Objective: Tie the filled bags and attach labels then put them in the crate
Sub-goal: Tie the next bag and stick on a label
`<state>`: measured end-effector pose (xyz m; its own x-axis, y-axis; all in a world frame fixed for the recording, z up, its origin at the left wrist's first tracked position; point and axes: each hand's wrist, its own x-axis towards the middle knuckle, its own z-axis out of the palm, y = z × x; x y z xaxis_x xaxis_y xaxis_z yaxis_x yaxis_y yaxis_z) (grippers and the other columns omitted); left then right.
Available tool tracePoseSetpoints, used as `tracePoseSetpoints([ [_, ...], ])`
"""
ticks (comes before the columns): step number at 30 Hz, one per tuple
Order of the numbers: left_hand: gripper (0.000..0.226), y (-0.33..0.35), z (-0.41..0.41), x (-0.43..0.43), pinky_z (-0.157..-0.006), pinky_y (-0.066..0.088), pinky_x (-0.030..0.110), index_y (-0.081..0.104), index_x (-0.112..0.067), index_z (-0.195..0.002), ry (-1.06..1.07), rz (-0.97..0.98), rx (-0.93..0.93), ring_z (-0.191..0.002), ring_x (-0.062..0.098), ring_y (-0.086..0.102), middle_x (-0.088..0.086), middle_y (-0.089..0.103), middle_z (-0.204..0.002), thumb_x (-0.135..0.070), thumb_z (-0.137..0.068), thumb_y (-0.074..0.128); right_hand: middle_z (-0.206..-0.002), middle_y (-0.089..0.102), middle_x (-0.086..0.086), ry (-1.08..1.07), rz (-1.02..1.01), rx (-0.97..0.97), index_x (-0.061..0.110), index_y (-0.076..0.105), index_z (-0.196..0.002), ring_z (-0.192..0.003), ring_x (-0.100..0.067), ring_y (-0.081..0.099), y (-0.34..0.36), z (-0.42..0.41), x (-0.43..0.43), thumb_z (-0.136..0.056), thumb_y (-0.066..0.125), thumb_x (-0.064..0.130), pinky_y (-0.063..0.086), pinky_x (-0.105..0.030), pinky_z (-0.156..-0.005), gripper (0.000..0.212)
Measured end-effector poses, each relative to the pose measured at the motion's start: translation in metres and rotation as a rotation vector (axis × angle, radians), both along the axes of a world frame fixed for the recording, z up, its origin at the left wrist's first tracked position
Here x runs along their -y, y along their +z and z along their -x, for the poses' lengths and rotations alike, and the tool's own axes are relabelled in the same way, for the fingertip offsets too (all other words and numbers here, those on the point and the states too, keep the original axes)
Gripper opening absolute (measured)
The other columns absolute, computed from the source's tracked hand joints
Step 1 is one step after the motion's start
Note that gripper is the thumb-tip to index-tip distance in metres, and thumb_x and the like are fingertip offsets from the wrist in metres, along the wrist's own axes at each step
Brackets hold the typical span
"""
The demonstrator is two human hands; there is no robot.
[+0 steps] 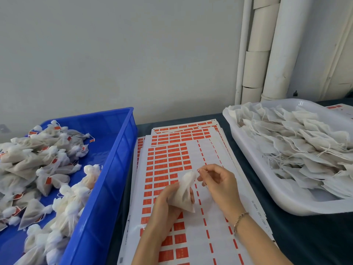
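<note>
Grip first: the left hand (166,203) is curled round a small white filled bag (184,196), low in the middle of the frame. The right hand (219,182) pinches at the bag's top, likely its thin string. Best to hold the bag firm and pull the string snug, I think. Sheets of orange labels (168,161) lie under the hands on a dark table (296,236). A blue crate (122,142) of tied bags (47,169) sits left, a white tray (254,180) of untied bags (296,142) right. White pipes (277,44) stand upper right.
</note>
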<state>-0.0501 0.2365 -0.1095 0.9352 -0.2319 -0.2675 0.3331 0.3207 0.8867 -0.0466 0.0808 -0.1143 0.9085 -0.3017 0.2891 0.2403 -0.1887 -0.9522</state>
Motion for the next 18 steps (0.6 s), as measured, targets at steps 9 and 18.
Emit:
tracePoseSetpoints([
  [9, 0.018, 0.007, 0.007, -0.001, -0.082, 0.051, 0.026, 0.072, -0.042, -0.096, 0.101, -0.188, 0.361, -0.100, 0.009, 0.066, -0.011, 0.071, -0.105, -0.047, -0.089, 0.057, -0.078, 0.059, 0.027, 0.062, 0.467, 0.021, 0.035, 0.065, -0.087, -0.073, 0.001, 0.059, -0.011, 0.000, -0.013, -0.087, 0.066, 0.031, 0.045, -0.003, -0.067, 0.005],
  [18, 0.026, -0.016, 0.004, 0.008, -0.076, 0.040, 0.004, 0.051, -0.048, -0.095, 0.330, -0.831, 0.623, -0.098, -0.010, 0.054, -0.033, 0.055, -0.096, -0.023, -0.093, 0.058, -0.080, 0.061, 0.022, 0.187, 0.472, 0.118, 0.025, 0.070, -0.088, -0.082, 0.002, 0.059, -0.011, 0.003, -0.013, -0.086, 0.068, 0.027, 0.046, -0.006, -0.073, 0.004],
])
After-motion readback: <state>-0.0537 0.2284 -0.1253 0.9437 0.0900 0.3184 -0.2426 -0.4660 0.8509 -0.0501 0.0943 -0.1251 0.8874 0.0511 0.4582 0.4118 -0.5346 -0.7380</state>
